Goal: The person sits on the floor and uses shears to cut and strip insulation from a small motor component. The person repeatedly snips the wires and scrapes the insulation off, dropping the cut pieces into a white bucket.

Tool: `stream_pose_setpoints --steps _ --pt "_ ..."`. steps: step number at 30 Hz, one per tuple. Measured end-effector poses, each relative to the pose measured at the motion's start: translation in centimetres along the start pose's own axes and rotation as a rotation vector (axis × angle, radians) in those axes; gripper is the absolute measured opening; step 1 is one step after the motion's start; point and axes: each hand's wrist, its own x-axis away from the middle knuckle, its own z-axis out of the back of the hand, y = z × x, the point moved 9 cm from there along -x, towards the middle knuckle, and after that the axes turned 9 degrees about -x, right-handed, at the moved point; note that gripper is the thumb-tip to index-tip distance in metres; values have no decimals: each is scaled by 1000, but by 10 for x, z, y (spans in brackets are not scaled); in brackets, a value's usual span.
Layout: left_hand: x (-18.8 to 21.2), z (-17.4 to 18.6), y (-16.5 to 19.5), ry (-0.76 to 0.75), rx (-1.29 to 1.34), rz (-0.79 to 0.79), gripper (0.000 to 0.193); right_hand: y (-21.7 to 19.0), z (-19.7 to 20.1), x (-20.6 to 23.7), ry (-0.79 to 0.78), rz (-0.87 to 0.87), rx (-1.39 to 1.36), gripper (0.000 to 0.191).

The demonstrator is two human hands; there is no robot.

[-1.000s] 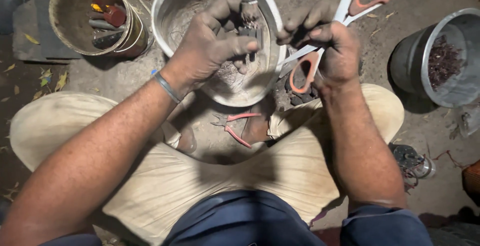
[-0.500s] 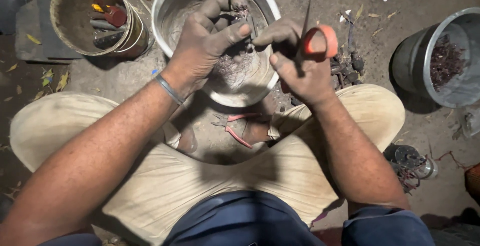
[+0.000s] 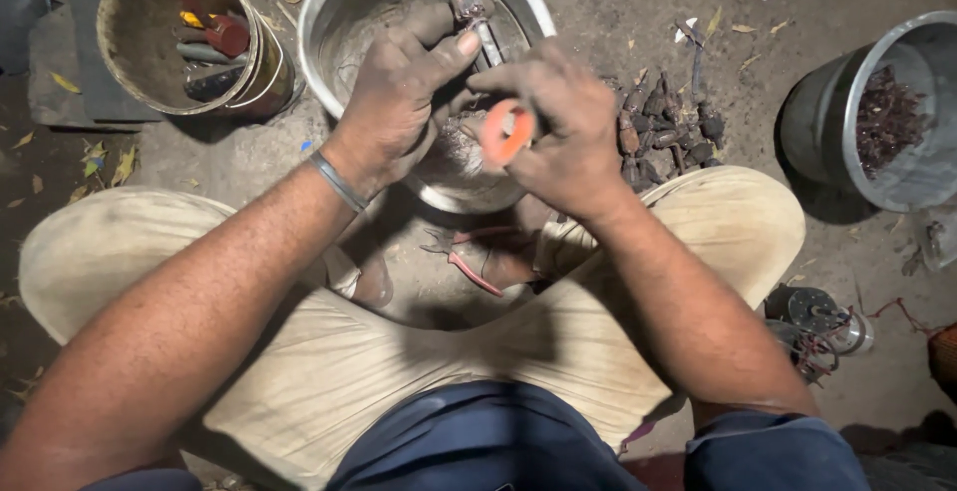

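Head view, looking down. Nearest: person seated cross-legged in beige cloth trousers (image 3: 329, 351) on bare dirt ground (image 3: 618, 12); red-handled pliers (image 3: 469, 257) lie on the ground between the knees. A dusty grey motor part with reddish wire (image 3: 812, 327) sits by the right knee.

Left hand (image 3: 399, 102), dust-coated, thin metal bangle (image 3: 337, 182) at the wrist, is closed around a small grimy metal component with a cylindrical tip (image 3: 469, 7); thumb on top, tip poking out beyond the fingers. Right hand (image 3: 563, 132) is closed on orange-handled scissors (image 3: 506, 132); only the handle loop shows, blades hidden. The two hands meet, touching, with the component just above and left of the scissors handle.

Both hands are over a round silver metal basin (image 3: 329, 12) containing grey powdery residue. Right of the basin: a heap of dark rusty scrap pieces (image 3: 663, 127) on the ground. Far left: a worn round tin (image 3: 254, 72) holding a red-handled tool and a yellow bit. Far right: a grey metal bucket (image 3: 827, 122) holding dark reddish-brown fragments.
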Motion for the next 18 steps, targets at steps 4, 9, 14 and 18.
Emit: stream_pose_setpoints --steps 4,9,14,18 --pt "0 -2 0 -17 9 -19 40 -7 -2 1 30 6 16 27" --pt "-1 3 2 -13 56 12 45 6 23 0 191 -64 -117 11" --pt "1 -2 8 -89 -35 1 46 30 50 10 359 -283 -239 11" --pt "-3 -12 -8 -176 -230 39 51 47 61 15 454 -383 -448 11"
